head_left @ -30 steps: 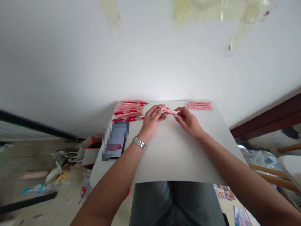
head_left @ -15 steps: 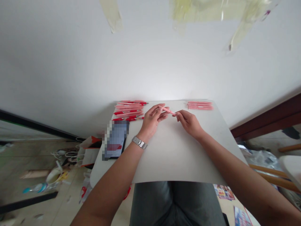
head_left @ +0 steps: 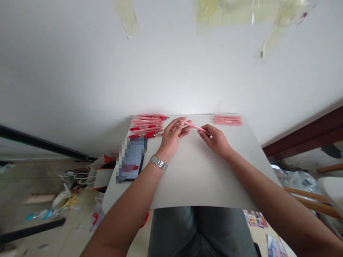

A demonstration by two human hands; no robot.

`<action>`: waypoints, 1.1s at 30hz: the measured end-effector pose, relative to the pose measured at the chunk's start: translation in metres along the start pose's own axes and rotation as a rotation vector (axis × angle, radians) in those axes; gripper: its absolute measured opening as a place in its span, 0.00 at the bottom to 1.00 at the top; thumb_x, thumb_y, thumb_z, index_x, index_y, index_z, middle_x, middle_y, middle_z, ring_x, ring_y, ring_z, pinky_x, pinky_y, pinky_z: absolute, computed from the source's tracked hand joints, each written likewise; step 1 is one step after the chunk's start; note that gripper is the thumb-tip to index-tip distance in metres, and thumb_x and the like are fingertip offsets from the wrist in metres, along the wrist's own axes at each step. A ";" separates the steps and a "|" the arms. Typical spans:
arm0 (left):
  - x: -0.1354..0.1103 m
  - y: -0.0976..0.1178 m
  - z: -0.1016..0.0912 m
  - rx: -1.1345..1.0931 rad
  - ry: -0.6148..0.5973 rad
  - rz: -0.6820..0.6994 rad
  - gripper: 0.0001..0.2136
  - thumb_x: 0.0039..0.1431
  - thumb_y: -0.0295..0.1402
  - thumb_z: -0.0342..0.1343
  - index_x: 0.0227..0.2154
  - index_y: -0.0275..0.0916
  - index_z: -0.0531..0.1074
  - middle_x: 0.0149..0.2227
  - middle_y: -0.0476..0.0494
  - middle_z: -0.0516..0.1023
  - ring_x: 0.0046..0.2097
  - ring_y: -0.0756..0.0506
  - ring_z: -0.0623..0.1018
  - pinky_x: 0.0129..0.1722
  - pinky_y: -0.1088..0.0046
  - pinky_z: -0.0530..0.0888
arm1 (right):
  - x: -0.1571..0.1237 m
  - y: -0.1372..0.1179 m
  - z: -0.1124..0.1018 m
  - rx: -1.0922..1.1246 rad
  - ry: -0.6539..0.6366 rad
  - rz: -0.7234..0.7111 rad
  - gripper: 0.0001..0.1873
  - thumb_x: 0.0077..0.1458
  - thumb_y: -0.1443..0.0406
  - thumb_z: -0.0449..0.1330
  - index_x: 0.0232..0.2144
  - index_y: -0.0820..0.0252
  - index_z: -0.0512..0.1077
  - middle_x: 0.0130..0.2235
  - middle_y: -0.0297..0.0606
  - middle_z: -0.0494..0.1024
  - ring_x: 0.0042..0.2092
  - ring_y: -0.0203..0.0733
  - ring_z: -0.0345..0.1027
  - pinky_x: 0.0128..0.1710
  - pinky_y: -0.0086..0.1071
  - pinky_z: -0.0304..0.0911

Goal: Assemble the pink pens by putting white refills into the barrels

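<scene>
A slim pink pen (head_left: 195,126) spans the gap between my two hands, above the white table. My left hand (head_left: 172,136) has its thumb against the pen's left end, with the other fingers partly spread behind it. The pen's right end is pinched between the thumb and fingers of my right hand (head_left: 215,139). Left of my left hand lies a loose pile of pink and red pens (head_left: 147,122). Beyond my right hand, several pink pens (head_left: 227,120) lie side by side in a neat row.
A phone or tablet (head_left: 132,159), blurred out, rests on the table's left side. The white table (head_left: 203,178) meets the wall (head_left: 171,71) at its far edge. Bags and a bottle (head_left: 44,214) lie on the floor at left. A chair (head_left: 313,203) stands at right.
My right hand's fingers have shifted slightly right along the pen, so a longer stretch of it shows between my hands. My left hand has barely moved.
</scene>
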State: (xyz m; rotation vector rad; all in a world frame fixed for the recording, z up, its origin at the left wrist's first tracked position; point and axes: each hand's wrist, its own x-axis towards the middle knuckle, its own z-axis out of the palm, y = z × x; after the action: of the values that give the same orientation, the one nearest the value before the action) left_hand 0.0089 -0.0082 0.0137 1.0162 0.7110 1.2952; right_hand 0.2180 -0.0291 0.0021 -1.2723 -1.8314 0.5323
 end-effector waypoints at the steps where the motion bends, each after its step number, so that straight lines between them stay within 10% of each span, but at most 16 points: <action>1: 0.000 0.000 0.000 -0.002 0.000 -0.001 0.18 0.64 0.46 0.65 0.50 0.41 0.78 0.52 0.36 0.84 0.51 0.42 0.85 0.52 0.67 0.79 | 0.000 -0.001 -0.001 -0.006 -0.019 -0.006 0.17 0.69 0.49 0.56 0.39 0.55 0.72 0.33 0.37 0.76 0.32 0.41 0.66 0.34 0.35 0.61; 10: 0.000 -0.001 0.000 0.012 0.008 0.000 0.20 0.63 0.49 0.65 0.50 0.41 0.78 0.51 0.36 0.84 0.50 0.42 0.85 0.53 0.65 0.78 | 0.000 -0.007 -0.005 0.027 -0.102 -0.052 0.28 0.73 0.47 0.46 0.41 0.57 0.79 0.37 0.42 0.80 0.36 0.43 0.71 0.40 0.37 0.64; 16: 0.002 0.000 -0.001 0.021 0.057 0.021 0.20 0.62 0.48 0.66 0.50 0.40 0.77 0.51 0.36 0.84 0.50 0.42 0.85 0.51 0.67 0.79 | -0.001 -0.001 -0.001 0.023 -0.005 -0.018 0.20 0.67 0.50 0.60 0.53 0.55 0.72 0.32 0.34 0.75 0.33 0.41 0.67 0.36 0.34 0.64; 33: 0.000 0.002 -0.001 0.015 0.053 0.008 0.19 0.63 0.47 0.66 0.49 0.40 0.78 0.51 0.35 0.84 0.51 0.42 0.85 0.52 0.66 0.78 | -0.001 -0.004 -0.005 0.047 -0.041 0.024 0.24 0.73 0.47 0.48 0.41 0.55 0.74 0.30 0.35 0.74 0.30 0.39 0.65 0.35 0.34 0.61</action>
State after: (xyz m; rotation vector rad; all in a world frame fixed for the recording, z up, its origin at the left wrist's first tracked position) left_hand 0.0077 -0.0077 0.0150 1.0009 0.7587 1.3301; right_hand 0.2199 -0.0320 0.0074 -1.2610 -1.8291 0.6153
